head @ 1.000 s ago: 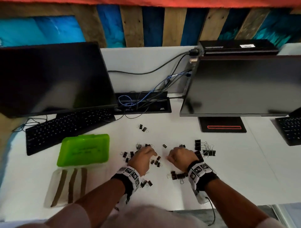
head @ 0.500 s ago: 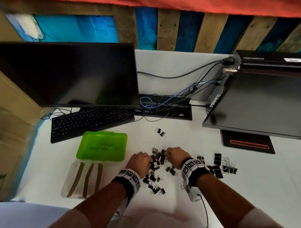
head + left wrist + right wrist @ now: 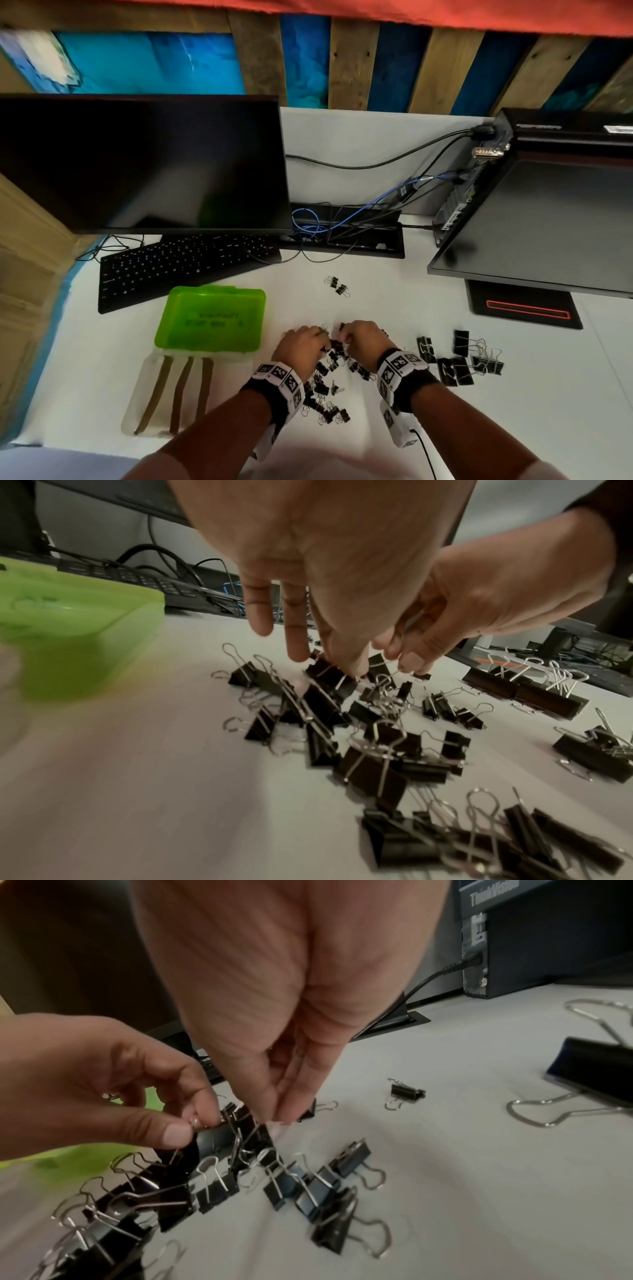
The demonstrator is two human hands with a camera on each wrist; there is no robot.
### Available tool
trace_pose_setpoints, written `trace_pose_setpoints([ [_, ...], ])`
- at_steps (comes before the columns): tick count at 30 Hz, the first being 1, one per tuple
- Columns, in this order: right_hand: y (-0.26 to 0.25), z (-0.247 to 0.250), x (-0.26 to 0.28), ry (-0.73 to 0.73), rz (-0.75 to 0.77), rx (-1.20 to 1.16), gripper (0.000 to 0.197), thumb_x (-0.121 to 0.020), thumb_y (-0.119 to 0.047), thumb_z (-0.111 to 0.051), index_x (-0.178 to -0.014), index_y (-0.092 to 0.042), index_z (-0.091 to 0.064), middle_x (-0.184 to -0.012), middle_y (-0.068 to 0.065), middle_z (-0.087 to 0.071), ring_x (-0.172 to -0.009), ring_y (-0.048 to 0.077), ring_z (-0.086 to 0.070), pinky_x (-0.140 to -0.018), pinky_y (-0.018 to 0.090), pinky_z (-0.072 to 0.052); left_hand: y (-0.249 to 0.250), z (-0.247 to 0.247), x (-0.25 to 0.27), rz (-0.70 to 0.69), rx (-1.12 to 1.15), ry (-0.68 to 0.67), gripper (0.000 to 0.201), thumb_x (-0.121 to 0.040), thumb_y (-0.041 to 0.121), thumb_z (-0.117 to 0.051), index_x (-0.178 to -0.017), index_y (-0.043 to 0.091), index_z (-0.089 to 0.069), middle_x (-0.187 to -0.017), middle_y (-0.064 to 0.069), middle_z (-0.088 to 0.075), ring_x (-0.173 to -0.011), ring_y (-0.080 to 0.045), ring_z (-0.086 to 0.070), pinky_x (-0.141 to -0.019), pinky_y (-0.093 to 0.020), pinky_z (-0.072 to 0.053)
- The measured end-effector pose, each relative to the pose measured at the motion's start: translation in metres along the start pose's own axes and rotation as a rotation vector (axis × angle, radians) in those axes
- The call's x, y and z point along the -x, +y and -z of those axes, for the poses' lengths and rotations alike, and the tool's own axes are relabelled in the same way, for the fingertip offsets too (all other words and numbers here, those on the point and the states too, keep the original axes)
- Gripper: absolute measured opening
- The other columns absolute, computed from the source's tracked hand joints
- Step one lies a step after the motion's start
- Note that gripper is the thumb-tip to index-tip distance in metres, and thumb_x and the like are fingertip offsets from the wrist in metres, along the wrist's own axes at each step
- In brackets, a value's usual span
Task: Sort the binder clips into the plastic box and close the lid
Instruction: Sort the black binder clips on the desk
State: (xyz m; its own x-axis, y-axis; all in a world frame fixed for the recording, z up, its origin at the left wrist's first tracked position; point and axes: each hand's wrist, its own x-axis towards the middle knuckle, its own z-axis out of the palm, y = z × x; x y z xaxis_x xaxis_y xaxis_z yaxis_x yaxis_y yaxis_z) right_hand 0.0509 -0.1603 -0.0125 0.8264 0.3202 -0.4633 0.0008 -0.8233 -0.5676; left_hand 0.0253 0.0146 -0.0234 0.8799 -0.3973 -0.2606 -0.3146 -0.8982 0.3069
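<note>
Black binder clips (image 3: 329,387) lie heaped on the white desk (image 3: 394,308), just right of the green plastic box (image 3: 212,318), whose lid is down. More clips sit in small groups around that box: two (image 3: 337,286) farther back and to its right, and a cluster of bigger ones (image 3: 460,359) well to its right. Both hands meet over the far end of the heap, right of the box. The left hand (image 3: 301,346) has its thumb and forefinger pinched on the wire handle of one clip (image 3: 214,1137), the other fingers (image 3: 260,610) pointing down loosely. The right hand (image 3: 364,341) has its fingertips (image 3: 284,1110) drawn together and pointing down among the clips; whether they clamp one I cannot tell. A black keyboard (image 3: 185,267) lies behind the box, under a dark monitor (image 3: 144,164).
</note>
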Motion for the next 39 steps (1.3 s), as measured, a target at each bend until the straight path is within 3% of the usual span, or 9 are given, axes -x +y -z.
trace_pose_setpoints([
  [6,0.001,0.001,0.004,0.049,0.106,-0.089,0.028,-0.08,0.002,-0.048,-0.091,-0.015,-0.067,-0.084,-0.007,-0.062,-0.07,-0.002,-0.054,-0.065,0.0,-0.036,-0.01,0.009,0.0,0.015,0.15,0.085,0.023,-0.092,0.017,-0.049,-0.112,0.025,-0.056,-0.106,0.001,-0.066,-0.099,-0.021,-0.056,-0.086,-0.034,-0.046],
  [12,-0.006,0.002,0.007,0.075,0.16,-0.141,0.025,-0.084,0.0,-0.05,-0.092,-0.015,-0.069,-0.079,-0.007,-0.063,-0.065,-0.005,-0.054,-0.064,-0.002,-0.036,-0.008,0.014,-0.001,0.091,0.4,0.085,0.019,-0.094,0.013,-0.043,-0.108,0.023,-0.051,-0.109,0.001,-0.058,-0.096,-0.018,-0.058,-0.085,-0.035,-0.05],
  [17,-0.01,-0.002,0.012,0.055,0.156,-0.158,0.021,-0.086,-0.004,-0.051,-0.089,-0.018,-0.066,-0.084,0.0,-0.067,-0.074,0.016,-0.062,-0.072,0.025,-0.052,-0.006,0.011,0.001,0.08,0.5,0.058,0.016,-0.093,0.012,-0.048,-0.104,0.021,-0.056,-0.103,0.007,-0.05,-0.094,-0.01,-0.053,-0.087,-0.032,-0.05],
  [21,-0.017,0.002,0.019,0.058,0.163,-0.146,0.024,-0.084,0.0,-0.05,-0.094,-0.016,-0.064,-0.086,-0.003,-0.062,-0.076,0.017,-0.061,-0.073,0.026,-0.05,-0.005,0.011,0.006,0.061,0.522,0.066,0.013,-0.092,0.014,-0.05,-0.101,0.023,-0.054,-0.101,0.01,-0.046,-0.089,-0.012,-0.052,-0.087,-0.036,-0.049],
  [26,-0.024,0.006,0.027,0.067,0.168,-0.18,0.033,-0.081,0.001,-0.054,-0.107,-0.018,-0.059,-0.098,-0.004,-0.058,-0.063,-0.008,-0.047,-0.065,0.01,-0.043,0.005,0.019,0.011,0.081,0.69,0.058,0.054,-0.088,0.007,-0.056,-0.129,0.035,-0.034,-0.118,0.013,-0.044,-0.083,-0.01,-0.06,-0.085,-0.029,-0.051],
  [28,-0.026,0.007,0.032,0.051,0.199,-0.146,0.031,-0.081,0.0,-0.055,-0.105,-0.019,-0.063,-0.1,-0.003,-0.061,-0.063,-0.008,-0.048,-0.06,0.004,-0.037,0.009,0.021,0.012,0.085,0.732,0.046,0.067,-0.087,0.004,-0.057,-0.133,0.04,-0.025,-0.12,0.014,-0.045,-0.083,-0.009,-0.063,-0.083,-0.026,-0.051],
  [32,-0.027,0.004,0.037,0.047,0.182,-0.081,0.018,-0.081,-0.011,-0.061,-0.091,-0.021,-0.07,-0.095,0.0,-0.068,-0.073,0.007,-0.055,-0.071,0.017,-0.044,0.008,0.02,0.018,0.093,0.751,-0.001,0.07,-0.082,0.01,-0.065,-0.132,0.037,-0.025,-0.115,0.007,-0.049,-0.08,-0.015,-0.066,-0.079,-0.025,-0.053],
  [34,-0.027,0.001,0.037,0.043,0.166,-0.055,0.014,-0.08,-0.014,-0.062,-0.088,-0.021,-0.072,-0.09,-0.001,-0.068,-0.076,0.009,-0.058,-0.069,0.013,-0.042,0.004,0.018,0.021,0.144,0.736,-0.008,0.067,-0.079,0.018,-0.071,-0.13,0.033,-0.03,-0.11,0.006,-0.05,-0.082,-0.015,-0.064,-0.079,-0.024,-0.051],
  [39,-0.022,-0.002,0.038,0.069,0.125,-0.042,0.014,-0.082,-0.011,-0.063,-0.091,-0.015,-0.074,-0.097,0.003,-0.072,-0.086,0.014,-0.066,-0.07,0.008,-0.041,-0.013,0.007,0.026,0.318,0.274,0.036,0.033,-0.086,0.032,-0.062,-0.112,0.014,-0.054,-0.115,-0.006,-0.056,-0.106,-0.024,-0.056,-0.092,-0.037,-0.047],
])
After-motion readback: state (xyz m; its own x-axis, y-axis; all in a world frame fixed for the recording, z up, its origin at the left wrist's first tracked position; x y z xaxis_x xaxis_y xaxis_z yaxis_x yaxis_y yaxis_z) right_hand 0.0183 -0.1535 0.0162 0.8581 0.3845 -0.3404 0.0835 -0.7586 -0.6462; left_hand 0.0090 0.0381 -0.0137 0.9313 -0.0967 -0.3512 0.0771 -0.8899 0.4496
